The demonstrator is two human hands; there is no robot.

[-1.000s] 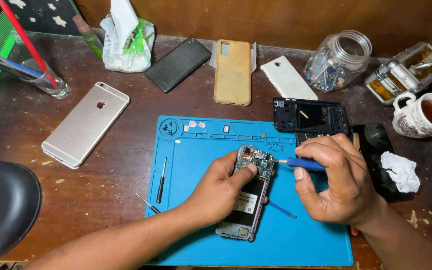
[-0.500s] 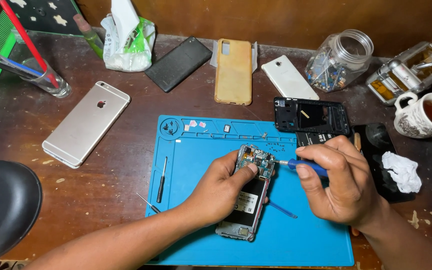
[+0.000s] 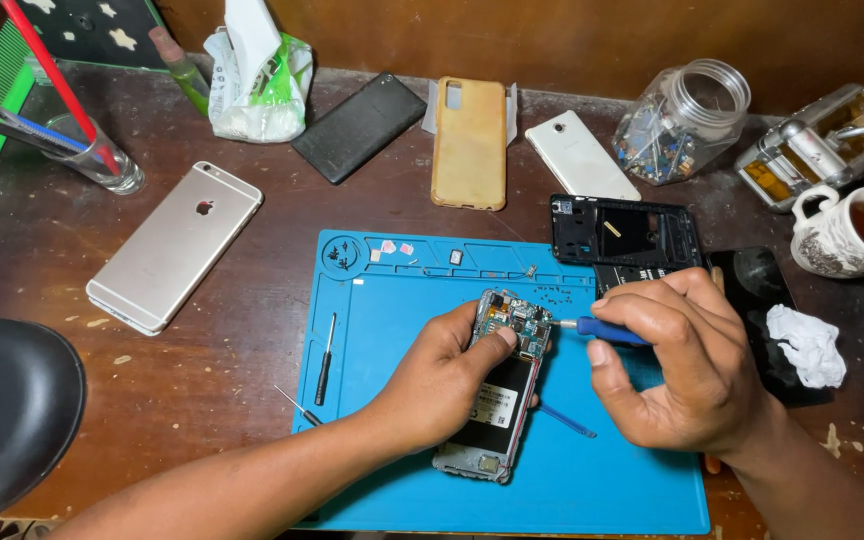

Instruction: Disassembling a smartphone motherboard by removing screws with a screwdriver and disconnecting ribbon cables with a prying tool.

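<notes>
Since the earlier frame, little has shifted: the right hand [image 3: 687, 365] and its blue-handled screwdriver [image 3: 607, 331] stay at the upper end of the opened phone with exposed circuit board and black battery [image 3: 502, 395], the tip a touch closer to the board.

1. Left hand [image 3: 447, 385]: fingers closed around the left edge of the opened phone, thumb pressed on the board, pinning the phone to the blue silicone work mat [image 3: 392, 310] near the mat's centre.
2. Right hand: fingers pinched together on the screwdriver handle, shaft pointing left at the board.
3. On the mat, count: one black screwdriver [image 3: 325, 358] along the left edge, one thin probe [image 3: 297, 405] at the left edge, one blue-handled tool [image 3: 564, 420] beneath the phone (partly hidden), small screws and parts along the top edge.
4. One black phone frame [image 3: 622, 232] overlaps the mat's top right corner.
5. Along the table's [image 3: 252, 330] far edge: one black phone [image 3: 359, 127], one yellow phone case [image 3: 470, 142], one white phone [image 3: 582, 155]. One silver-gold phone [image 3: 175, 246] lies toward the left edge.
6. Right edge: one patterned mug of tea [image 3: 857, 232], one glass jar of small parts [image 3: 684, 122].
</notes>
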